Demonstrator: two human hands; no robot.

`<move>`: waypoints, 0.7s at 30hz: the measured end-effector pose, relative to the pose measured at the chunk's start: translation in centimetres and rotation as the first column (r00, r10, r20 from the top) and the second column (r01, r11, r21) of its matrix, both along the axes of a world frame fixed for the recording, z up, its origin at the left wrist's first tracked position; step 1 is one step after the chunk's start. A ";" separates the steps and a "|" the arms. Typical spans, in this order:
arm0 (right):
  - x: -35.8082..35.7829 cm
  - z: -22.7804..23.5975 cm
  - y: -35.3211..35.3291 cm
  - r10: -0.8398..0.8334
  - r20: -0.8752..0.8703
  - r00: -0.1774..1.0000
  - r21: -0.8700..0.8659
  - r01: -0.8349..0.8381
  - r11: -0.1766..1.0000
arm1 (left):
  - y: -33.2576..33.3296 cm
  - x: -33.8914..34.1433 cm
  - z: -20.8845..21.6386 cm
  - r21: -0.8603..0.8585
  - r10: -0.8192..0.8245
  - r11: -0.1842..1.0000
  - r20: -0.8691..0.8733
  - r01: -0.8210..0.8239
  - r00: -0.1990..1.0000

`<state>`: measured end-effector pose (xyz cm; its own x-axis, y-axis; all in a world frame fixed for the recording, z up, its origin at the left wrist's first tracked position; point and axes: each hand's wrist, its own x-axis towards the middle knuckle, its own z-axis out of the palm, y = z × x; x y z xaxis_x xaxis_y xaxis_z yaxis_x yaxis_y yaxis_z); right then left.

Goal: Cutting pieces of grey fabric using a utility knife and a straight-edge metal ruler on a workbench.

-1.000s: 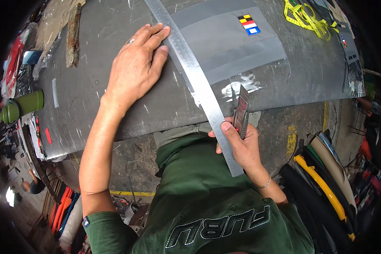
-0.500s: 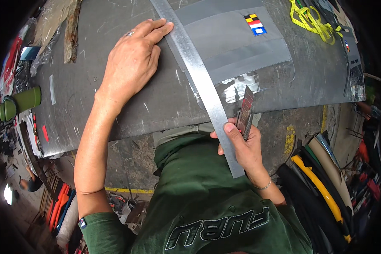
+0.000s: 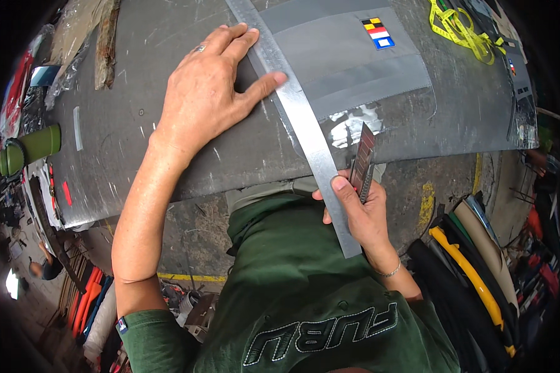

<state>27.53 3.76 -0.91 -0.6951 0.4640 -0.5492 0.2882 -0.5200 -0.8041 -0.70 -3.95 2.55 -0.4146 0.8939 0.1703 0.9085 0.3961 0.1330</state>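
Observation:
A long metal ruler point(image 3: 305, 121) lies slantwise over the left edge of a grey fabric panel point(image 3: 354, 78), its near end jutting past the table's front edge. My left hand point(image 3: 214, 84) rests beside it with fingers apart, fingertips and thumb touching the ruler's left part. The near end of the ruler is pinched between thumb and fingers of my right hand point(image 3: 364, 211). That same hand also holds a snap-off utility knife point(image 3: 362, 163), its dark blade pointing up and away from me. A small patch of coloured flag squares point(image 3: 378, 33) sits on the panel.
The dark, scratched table point(image 3: 199, 163) has a yellow tape measure point(image 3: 460, 34) at the far right. A green bottle point(image 3: 34, 149) and plastic-wrapped items lie at the left. Rolls of material point(image 3: 470, 273) stand at the lower right. Another person point(image 3: 46, 267) is at the far left.
My left thumb has spread out to the right onto the ruler. The left hand and the ruler have shifted slightly right. My right hand keeps its hold on the ruler and knife.

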 end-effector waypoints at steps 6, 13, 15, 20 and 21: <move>0.1 0.4 0.4 0.003 0.014 1.000 -0.048 -0.002 0.999 | 0.8 0.4 1.0 -0.057 -0.016 0.998 0.011 0.017 1.000; 2.5 3.0 1.4 0.020 0.079 0.997 0.602 -0.064 0.796 | 1.4 0.5 0.6 -0.026 -0.135 0.991 0.009 0.135 0.991; 2.8 3.7 1.8 0.048 0.072 0.996 0.733 -0.086 0.674 | 1.7 1.0 1.1 -0.092 -0.087 0.990 0.158 0.102 0.984; 0.4 6.3 1.6 0.182 0.241 0.953 0.750 -0.302 0.589 | 1.6 1.7 1.3 -0.114 -0.100 0.986 0.205 0.125 0.974; -0.4 6.4 1.5 0.199 0.208 0.958 0.798 -0.284 0.531 | 1.6 1.7 1.2 -0.124 -0.088 0.985 0.212 0.116 0.973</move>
<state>27.10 5.23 5.51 -0.8237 0.5606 -0.0850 0.3851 0.4432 -0.8095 1.03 -2.39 3.77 -0.3333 0.9422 -0.0337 0.9040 0.3295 0.2726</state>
